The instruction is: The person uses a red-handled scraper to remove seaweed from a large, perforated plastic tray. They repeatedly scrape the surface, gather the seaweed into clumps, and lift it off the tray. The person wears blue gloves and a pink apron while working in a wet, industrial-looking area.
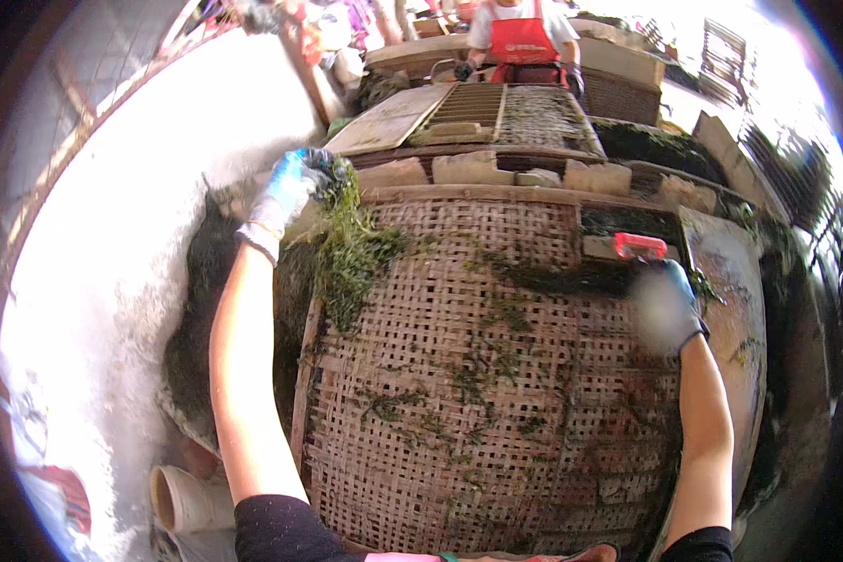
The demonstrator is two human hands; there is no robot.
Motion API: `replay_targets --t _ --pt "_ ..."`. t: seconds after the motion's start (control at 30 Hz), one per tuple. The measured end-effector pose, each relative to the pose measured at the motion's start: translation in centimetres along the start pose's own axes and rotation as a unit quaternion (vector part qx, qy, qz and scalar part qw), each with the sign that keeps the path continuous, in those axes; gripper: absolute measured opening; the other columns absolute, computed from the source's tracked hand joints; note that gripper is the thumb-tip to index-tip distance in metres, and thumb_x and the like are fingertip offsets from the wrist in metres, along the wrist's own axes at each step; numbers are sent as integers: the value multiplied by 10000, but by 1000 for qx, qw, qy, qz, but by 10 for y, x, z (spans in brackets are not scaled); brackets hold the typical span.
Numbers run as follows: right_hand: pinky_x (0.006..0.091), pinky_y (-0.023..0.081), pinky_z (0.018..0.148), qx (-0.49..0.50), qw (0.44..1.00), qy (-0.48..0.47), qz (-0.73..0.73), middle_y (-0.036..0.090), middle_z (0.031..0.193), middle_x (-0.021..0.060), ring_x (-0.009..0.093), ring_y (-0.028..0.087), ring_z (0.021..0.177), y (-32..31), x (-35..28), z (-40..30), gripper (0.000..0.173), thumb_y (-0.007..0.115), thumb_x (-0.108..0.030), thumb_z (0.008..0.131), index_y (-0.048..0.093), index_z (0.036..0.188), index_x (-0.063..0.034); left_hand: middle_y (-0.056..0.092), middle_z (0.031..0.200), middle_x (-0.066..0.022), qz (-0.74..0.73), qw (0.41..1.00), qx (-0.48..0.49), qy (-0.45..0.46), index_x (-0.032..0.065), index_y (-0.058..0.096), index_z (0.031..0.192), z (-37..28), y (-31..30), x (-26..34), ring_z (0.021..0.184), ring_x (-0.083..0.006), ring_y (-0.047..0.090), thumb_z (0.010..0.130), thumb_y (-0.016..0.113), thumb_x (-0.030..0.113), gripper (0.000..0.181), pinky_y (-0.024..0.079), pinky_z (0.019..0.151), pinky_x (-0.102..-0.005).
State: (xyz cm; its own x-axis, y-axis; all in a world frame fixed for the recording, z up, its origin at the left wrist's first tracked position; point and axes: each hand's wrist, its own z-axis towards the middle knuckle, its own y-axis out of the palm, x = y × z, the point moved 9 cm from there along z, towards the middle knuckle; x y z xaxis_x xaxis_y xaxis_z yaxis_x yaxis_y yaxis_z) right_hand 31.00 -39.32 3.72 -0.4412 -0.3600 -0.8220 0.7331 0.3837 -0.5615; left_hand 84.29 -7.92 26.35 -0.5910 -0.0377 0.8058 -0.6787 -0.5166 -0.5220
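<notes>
My left hand (pixel 295 184), in a blue and white work glove with dark fingers, grips a hanging clump of green plant strands (pixel 354 270) that looks like seaweed. The clump droops over the upper left edge of a woven bamboo screen (pixel 421 351). At the screen's upper right, my right hand (pixel 667 305), also gloved, is closed by a red plastic tool (pixel 640 246); a blur hides part of the grip and the tool's exact kind. A dark band of strands (pixel 555 276) runs across the weave left of that hand. Thin scraps of strands cling elsewhere on the screen.
Ahead stands a person in a red apron (pixel 525 42), behind another framed panel (pixel 544 116). Pale blocks (pixel 472 168) line the screen's far edge. A flat board (pixel 727 281) lies on the right. At lower left are a pale bucket (pixel 182 499) and sunlit ground (pixel 112 246).
</notes>
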Motion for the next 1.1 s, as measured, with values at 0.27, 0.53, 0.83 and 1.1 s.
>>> replay_targets --t 0.27,0.53,0.83,1.1 --pt "330 519 774 -17 975 -221 8 715 948 77 223 660 830 2 -35 -26 200 625 -154 918 703 1070 -49 700 973 -96 -338 877 -331 80 5 593 1188 89 229 253 730 -114 635 1015 449 241 326 529 640 -224" --pt "315 540 870 182 895 -35 405 704 1058 118 219 675 949 -139 46 -130 199 597 -99 942 678 1099 -8 643 1145 -146 95 950 -166 246 49 589 1237 -37 515 214 1061 -244 620 912 597 63 325 503 953 -397" --pt "456 243 1175 120 872 -182 -439 475 1466 84 331 365 1385 -70 -43 -44 309 683 -351 814 723 1110 -275 571 1335 -130 407 824 -146 366 108 612 1282 -95 456 121 1251 -316 508 869 646 219 429 301 1121 -533" --pt "443 283 1153 179 918 -156 -316 452 1465 136 361 381 1369 -94 -11 -54 516 732 -248 773 613 1272 -184 484 1404 -182 147 896 -197 370 88 435 1439 -99 469 153 1285 -351 473 741 699 -6 752 365 1107 -460"
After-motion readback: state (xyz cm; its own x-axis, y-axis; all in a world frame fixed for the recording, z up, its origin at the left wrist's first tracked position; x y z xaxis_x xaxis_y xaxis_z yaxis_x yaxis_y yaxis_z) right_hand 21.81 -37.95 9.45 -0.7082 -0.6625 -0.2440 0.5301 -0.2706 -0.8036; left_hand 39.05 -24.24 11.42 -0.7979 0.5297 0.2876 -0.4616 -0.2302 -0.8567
